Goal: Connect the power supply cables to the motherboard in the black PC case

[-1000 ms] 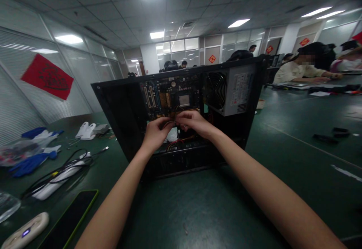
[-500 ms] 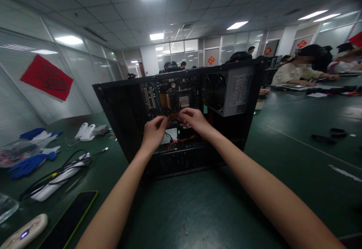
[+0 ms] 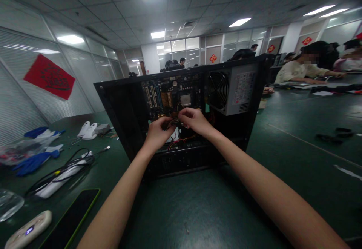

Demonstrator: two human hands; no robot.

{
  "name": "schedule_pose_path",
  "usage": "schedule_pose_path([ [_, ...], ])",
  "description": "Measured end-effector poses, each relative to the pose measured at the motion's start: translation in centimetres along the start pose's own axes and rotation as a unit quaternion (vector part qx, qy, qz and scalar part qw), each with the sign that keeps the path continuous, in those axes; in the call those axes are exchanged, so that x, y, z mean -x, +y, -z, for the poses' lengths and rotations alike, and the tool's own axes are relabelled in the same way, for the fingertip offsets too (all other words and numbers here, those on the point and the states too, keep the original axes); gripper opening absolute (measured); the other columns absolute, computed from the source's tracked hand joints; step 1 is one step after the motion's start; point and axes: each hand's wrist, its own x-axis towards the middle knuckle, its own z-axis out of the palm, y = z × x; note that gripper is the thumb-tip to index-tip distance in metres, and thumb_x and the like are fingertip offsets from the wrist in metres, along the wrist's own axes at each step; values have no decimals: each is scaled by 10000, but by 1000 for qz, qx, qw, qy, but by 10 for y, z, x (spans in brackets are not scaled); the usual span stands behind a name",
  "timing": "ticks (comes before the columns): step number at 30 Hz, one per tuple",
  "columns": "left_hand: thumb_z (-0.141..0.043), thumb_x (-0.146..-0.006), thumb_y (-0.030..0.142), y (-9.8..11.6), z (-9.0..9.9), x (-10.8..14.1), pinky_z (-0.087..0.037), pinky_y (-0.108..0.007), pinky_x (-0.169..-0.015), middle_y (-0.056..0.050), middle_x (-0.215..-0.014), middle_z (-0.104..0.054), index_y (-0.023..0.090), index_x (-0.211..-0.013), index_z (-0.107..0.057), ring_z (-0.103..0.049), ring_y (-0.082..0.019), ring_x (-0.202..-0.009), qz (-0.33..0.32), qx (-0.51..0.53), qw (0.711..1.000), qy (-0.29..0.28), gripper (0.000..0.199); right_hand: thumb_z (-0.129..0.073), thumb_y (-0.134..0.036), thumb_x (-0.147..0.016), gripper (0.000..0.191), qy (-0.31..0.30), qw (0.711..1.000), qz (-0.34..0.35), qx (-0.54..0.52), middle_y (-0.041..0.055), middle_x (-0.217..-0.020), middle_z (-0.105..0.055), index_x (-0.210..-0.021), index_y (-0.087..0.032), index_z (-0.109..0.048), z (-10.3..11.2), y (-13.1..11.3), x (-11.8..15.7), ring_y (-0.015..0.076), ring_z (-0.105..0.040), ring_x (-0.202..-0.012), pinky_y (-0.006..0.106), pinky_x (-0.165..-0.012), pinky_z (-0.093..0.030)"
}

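Observation:
An open black computer case [image 3: 195, 158] stands on the green table, its inside facing me. The motherboard [image 3: 166, 94] fills its middle, and a grey power supply [image 3: 243, 90] with a round fan sits at the upper right. My left hand [image 3: 160, 132] is at the board's lower edge, thumb and fingers curved around thin cables [image 3: 175, 121]. Close beside it on the right, my right hand [image 3: 195, 120] pinches at the same cables with bent fingers. Which cable each hand holds is too small to tell. Red and yellow wires [image 3: 179, 141] lie below the hands.
Left on the table [image 3: 181, 211] are a phone [image 3: 70, 219], a pale oval device [image 3: 29, 229], a power strip [image 3: 60, 179] with black cable, blue gloves [image 3: 34, 163] and white adapters [image 3: 89, 131]. A person [image 3: 299, 68] sits at the right, near black items [image 3: 329, 139].
My left hand has moved slightly right and down, closer to my right hand, its thumb now lower on the cables. The whole view has shifted a little.

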Motion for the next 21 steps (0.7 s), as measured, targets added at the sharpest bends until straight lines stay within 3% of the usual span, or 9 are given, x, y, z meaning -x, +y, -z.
schedule_pose_path([
  [8, -625, -871, 257, 3, 3, -1, -492, -268, -693, -29, -892, -735, 186, -990, -698, -668, -172, -779, -29, -23, 998, 47, 157, -641, -423, -786, 232, -14, 1000, 15, 12, -26, -671, -580, -817, -194, -621, -1, 1, 3, 113, -501, -521, 250, -466, -380],
  [15, -573, -919, 218, 15, 5, 6, -493, -296, -804, -56, -1024, -724, 212, -1056, -724, -671, -201, -927, -112, -159, 979, 64, 204, -632, -408, -798, 218, -10, 999, 24, 24, -33, -643, -561, -818, -191, -629, -1, 3, 3, 114, -499, -521, 254, -497, -387],
  [18, -591, -906, 232, 15, 4, 6, -490, -295, -813, -54, -1025, -736, 200, -1051, -714, -678, -205, -937, -94, -143, 983, 60, 193, -619, -400, -809, 214, -13, 999, 29, 33, -29, -651, -568, -834, -188, -633, -1, 4, 3, 116, -501, -525, 254, -496, -391],
  [21, -591, -895, 287, 9, 3, 2, -481, -277, -708, -41, -888, -746, 171, -950, -721, -675, -188, -795, -24, -64, 996, 54, 182, -610, -385, -821, 197, 8, 998, 36, 53, -24, -668, -585, -833, -189, -629, -1, 6, 2, 114, -503, -526, 247, -488, -394],
])
